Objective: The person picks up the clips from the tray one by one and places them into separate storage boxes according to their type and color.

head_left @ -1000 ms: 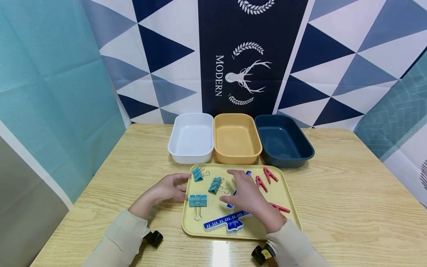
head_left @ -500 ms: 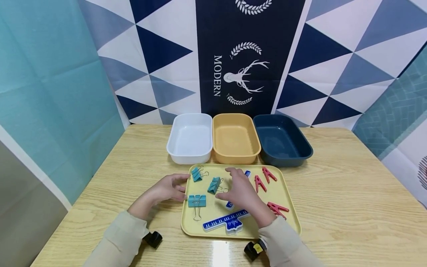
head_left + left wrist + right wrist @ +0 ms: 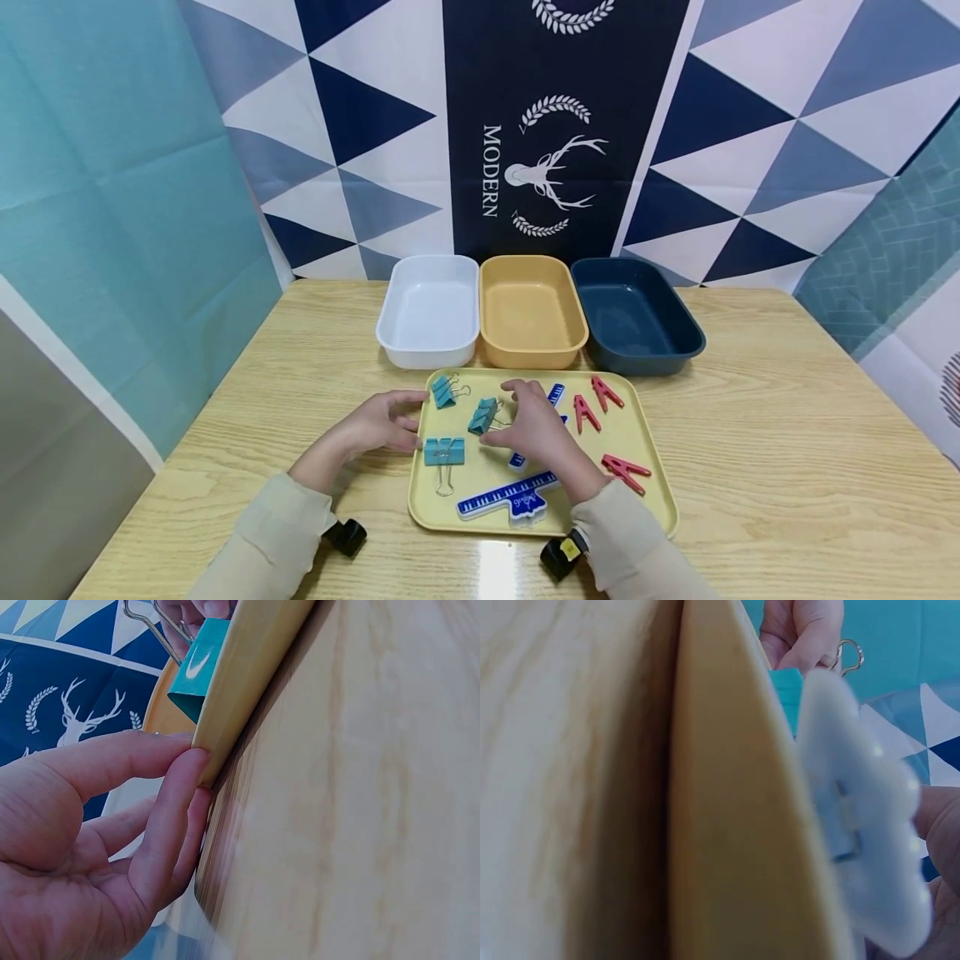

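My left hand (image 3: 382,421) rests its fingertips on the left rim of a yellow tray (image 3: 435,518); the left wrist view shows them touching that edge. My right hand (image 3: 536,425) hovers over the tray, thumb and index finger spread around a teal binder clip (image 3: 483,415), with no clear grip visible. Two more teal binder clips, a small one (image 3: 444,392) and a wider one (image 3: 445,451), lie near the left rim. A blue piano-print page clip (image 3: 510,496) lies at the front; another page clip (image 3: 556,393) is partly hidden under my right hand.
Three red clothespin-like clips (image 3: 626,473) lie on the tray's right side. Behind the tray stand a white bin (image 3: 429,358), a yellow-orange bin (image 3: 531,358) and a dark blue bin (image 3: 648,365), side by side. A patterned cloth (image 3: 375,167) hangs behind the wooden table (image 3: 787,417).
My right hand has moved left, from over the page clip to around the middle teal binder clip, uncovering the front red clip. My left hand stays at the tray rim.
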`<state>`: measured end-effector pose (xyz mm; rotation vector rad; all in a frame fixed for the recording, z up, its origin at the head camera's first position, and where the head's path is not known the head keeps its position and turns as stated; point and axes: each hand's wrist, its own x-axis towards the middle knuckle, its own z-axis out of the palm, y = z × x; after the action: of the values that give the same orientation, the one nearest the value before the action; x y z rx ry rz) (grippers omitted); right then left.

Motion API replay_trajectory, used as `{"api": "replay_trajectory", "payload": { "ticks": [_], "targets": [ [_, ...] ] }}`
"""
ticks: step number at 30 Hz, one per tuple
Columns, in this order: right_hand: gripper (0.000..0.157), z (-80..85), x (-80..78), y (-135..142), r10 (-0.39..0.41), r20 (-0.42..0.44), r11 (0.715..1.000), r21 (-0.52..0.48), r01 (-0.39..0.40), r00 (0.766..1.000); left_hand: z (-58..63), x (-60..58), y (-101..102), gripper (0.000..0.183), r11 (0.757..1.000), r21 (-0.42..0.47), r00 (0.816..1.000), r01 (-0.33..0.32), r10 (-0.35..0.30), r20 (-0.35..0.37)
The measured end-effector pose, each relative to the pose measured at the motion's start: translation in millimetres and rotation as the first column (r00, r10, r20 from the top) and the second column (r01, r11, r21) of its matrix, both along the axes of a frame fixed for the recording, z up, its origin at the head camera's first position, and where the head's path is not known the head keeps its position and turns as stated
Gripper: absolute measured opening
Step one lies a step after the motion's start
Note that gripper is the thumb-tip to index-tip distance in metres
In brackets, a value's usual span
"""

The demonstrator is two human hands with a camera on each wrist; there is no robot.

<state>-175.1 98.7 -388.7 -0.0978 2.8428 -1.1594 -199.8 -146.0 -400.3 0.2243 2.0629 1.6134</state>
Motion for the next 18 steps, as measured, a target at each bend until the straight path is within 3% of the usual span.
{"api": "replay_trajectory", "payload": {
  "ticks": [18],
  "targets": [
    [0.071, -4.0, -7.6, -7.0, 0.022, -0.018, 0.999, 0.048, -0.021, 1.000, -0.1, -1.2, -1.1, 0.073, 0.998, 0.063, 1.000, 0.028, -0.029, 0.004]
  ]
}}
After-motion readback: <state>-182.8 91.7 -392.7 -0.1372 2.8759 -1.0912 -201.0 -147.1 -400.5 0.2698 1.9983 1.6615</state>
